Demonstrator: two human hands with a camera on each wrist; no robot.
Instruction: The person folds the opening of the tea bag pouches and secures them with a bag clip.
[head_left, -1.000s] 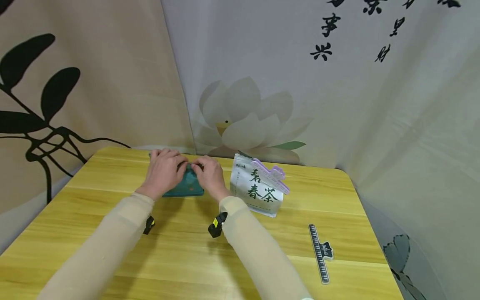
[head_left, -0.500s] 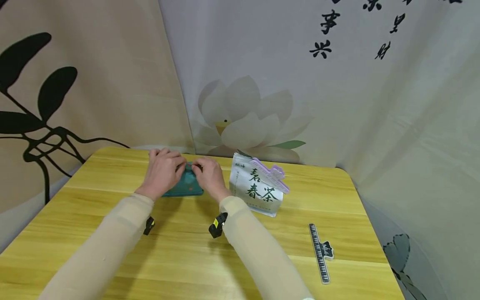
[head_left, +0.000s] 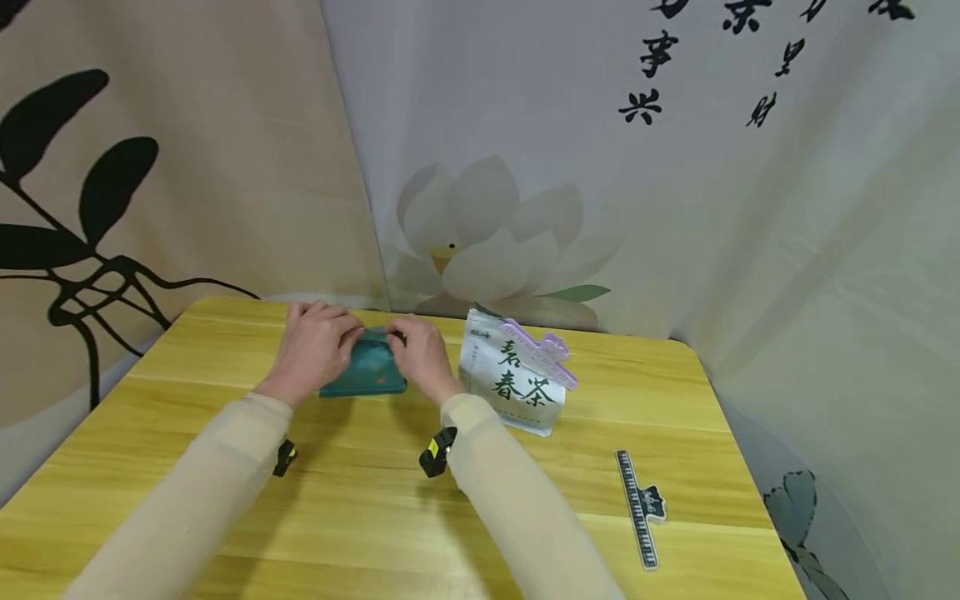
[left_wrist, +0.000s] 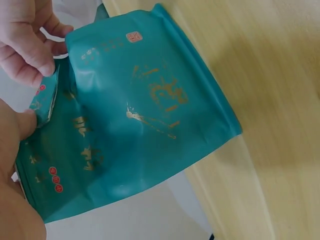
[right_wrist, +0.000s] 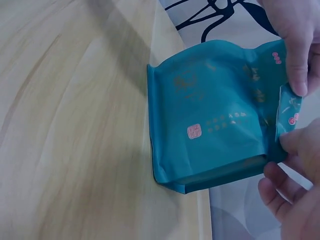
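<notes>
A teal packaging bag (head_left: 367, 371) with gold and red print stands at the back of the wooden table, left of the middle. Both hands are at its top edge, where part of the rim is folded over, as the left wrist view (left_wrist: 120, 115) and the right wrist view show. My left hand (head_left: 315, 346) holds the left part of the top between thumb and fingers. On the other side, my right hand (head_left: 420, 354) pinches the folded rim. Some fingers are hidden behind the bag.
To the right of the hands stands a white tea bag (head_left: 506, 375) with green characters, a lilac clip (head_left: 542, 353) slanting across its top corner. A dark ruler-patterned clip (head_left: 640, 508) lies at the front right. Printed curtains (head_left: 510, 108) hang behind the table (head_left: 375, 517).
My left hand has slid a little to the left along the bag's top, so more teal shows between the hands. The right hand has hardly moved.
</notes>
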